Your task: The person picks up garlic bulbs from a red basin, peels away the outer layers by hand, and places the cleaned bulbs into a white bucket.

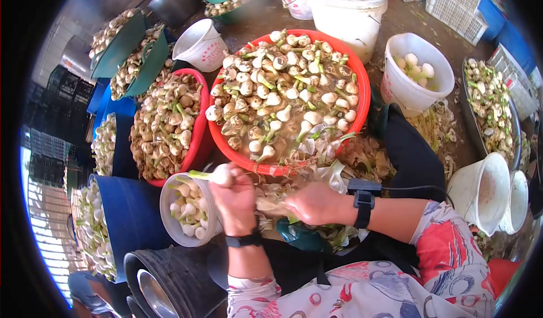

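Observation:
My left hand [236,200] is closed round a pale garlic bulb [221,175], its green stem pointing left. To its right my right hand [318,202] is curled into a fist. A blurred brownish shape juts from the fist toward my left wrist, and I cannot tell what it is. Just left of my left hand stands a white tub [208,198] of cleaned garlic bulbs [189,210]. Beyond both hands sits a red-orange basin [365,94] of water, full of unpeeled garlic bulbs [274,98]. Loose skins [367,159] lie between the basin and my lap.
Left of the basin is a red tub [205,100] heaped with dirty garlic. A blue bin [133,222] and black buckets [175,278] crowd the near left. To the right stand a white bucket [390,92] of peeled bulbs and an upright white pail [481,191]. Crates [452,4] sit behind.

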Demonstrator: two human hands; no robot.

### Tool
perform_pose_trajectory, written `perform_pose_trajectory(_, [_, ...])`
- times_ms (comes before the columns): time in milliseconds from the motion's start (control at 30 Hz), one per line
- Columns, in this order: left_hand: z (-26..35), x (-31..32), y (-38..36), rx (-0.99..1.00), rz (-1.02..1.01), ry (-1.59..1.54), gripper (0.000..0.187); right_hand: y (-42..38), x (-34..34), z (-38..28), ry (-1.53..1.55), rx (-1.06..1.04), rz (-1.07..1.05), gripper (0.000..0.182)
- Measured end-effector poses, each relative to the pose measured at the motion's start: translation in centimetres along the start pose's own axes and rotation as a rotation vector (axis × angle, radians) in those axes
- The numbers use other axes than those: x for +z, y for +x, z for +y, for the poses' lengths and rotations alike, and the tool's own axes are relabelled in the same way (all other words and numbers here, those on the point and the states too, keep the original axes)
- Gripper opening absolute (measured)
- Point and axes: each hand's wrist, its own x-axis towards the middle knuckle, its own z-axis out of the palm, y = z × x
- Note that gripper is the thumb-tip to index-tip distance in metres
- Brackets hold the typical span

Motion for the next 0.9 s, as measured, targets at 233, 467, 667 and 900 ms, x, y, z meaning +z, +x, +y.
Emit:
perform_pose_trajectory(233, [2.4,-3.1,1.1,0.079,0.249,-0.020,0.014,6.1,0.0,6.8,-0.322,0.229,0.158,0.021])
perform_pose_trajectory(467, [-2.4,-0.5,0.3,0.044,0.351,0.390,0.018,13.6,8.0,12.5,-0.621,0.156,-0.131,0.015])
perform_pose_trajectory(667, [-2.8,0.9,1.1,0.063,0.356,0.556,0.019,15.3,9.1,18.2,-0.814,0.326,-0.264,0.027])
perform_pose_trajectory(900, [-6.5,0.1,2.6,0.427,-0.103,0.995,0.041,13.3,0.3,4.1,1.223,0.815,0.157,0.032])
